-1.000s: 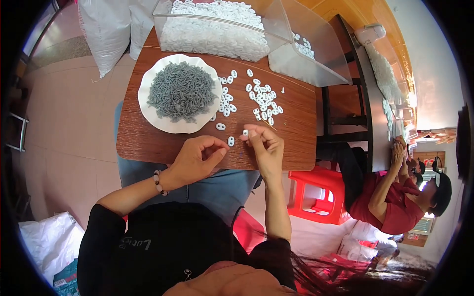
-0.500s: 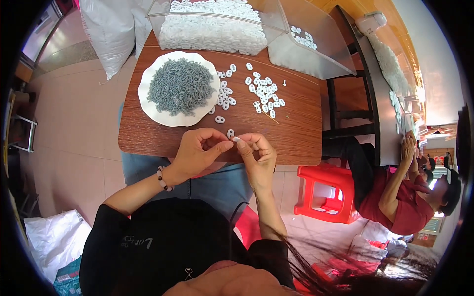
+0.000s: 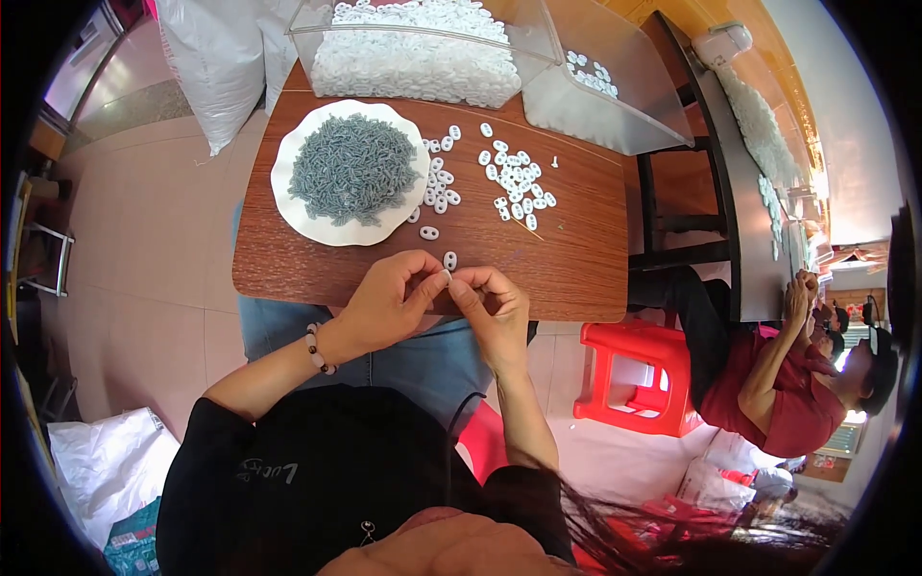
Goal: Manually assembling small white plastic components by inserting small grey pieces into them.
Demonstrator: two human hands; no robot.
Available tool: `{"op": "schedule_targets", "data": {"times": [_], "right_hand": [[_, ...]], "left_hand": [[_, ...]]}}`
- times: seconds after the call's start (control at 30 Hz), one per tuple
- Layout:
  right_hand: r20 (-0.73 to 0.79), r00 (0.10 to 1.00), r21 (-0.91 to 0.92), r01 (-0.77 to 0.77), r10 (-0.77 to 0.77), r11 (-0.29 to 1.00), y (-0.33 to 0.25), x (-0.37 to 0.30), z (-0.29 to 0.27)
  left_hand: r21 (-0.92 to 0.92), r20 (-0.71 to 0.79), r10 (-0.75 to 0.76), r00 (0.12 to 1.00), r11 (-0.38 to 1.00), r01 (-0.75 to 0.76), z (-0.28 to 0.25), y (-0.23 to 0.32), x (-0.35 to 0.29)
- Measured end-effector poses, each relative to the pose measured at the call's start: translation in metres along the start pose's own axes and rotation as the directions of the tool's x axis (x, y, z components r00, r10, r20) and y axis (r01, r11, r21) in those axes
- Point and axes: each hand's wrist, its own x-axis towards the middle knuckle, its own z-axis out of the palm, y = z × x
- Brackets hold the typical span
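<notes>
My left hand [image 3: 392, 296] and my right hand [image 3: 497, 309] meet at the fingertips over the table's near edge. Between the left thumb and forefinger shows a small white piece [image 3: 446, 276], mostly covered. The right thumb and forefinger are pinched against it; what they hold is hidden. Just beyond the fingertips lies a white oval piece with two dark holes [image 3: 450, 260]. To the left, a white scalloped plate [image 3: 286, 197] bears a heap of small grey pins [image 3: 353, 168]. Similar oval pieces [image 3: 519, 178] are scattered to the right of the plate.
Clear bins [image 3: 533, 34] with white pieces stand at the brown table's [image 3: 576, 269] far side. A thin stick [image 3: 527, 230] and a tiny white part [image 3: 554, 162] lie on it. At right are a red stool [image 3: 629, 384] and a person in red [image 3: 797, 394] at another table.
My right hand has moved slightly left and its fingertips now touch those of the left hand. The white piece, earlier at the right fingertips, now shows at the left ones.
</notes>
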Motion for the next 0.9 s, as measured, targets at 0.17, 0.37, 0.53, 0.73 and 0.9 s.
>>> {"op": "schedule_targets", "data": {"times": [0.17,0.37,0.53,0.73,0.9], "right_hand": [[0.006,1.0,-0.022,-0.018,0.018,1.0,0.0,0.0,-0.001],[-0.003,0.999,-0.129,0.033,-0.034,0.991,-0.001,0.0,-0.002],[0.041,0.999,-0.199,0.014,-0.006,0.98,0.004,0.0,-0.008],[0.024,1.0,-0.088,-0.003,0.006,0.996,0.0,-0.004,-0.001],[-0.001,1.0,-0.102,0.03,-0.03,0.994,0.006,-0.004,0.004]], "left_hand": [[0.224,0.01,0.159,0.987,0.962,-0.157,0.0,0.0,0.0],[0.29,0.04,0.209,0.977,0.934,-0.211,-0.006,0.008,-0.003],[0.154,0.072,0.042,0.996,0.987,-0.053,-0.004,0.01,-0.005],[-0.184,0.064,-0.131,0.989,0.973,0.141,0.002,0.01,-0.004],[0.034,-0.032,0.031,0.999,0.999,-0.03,0.005,0.009,-0.006]]}}
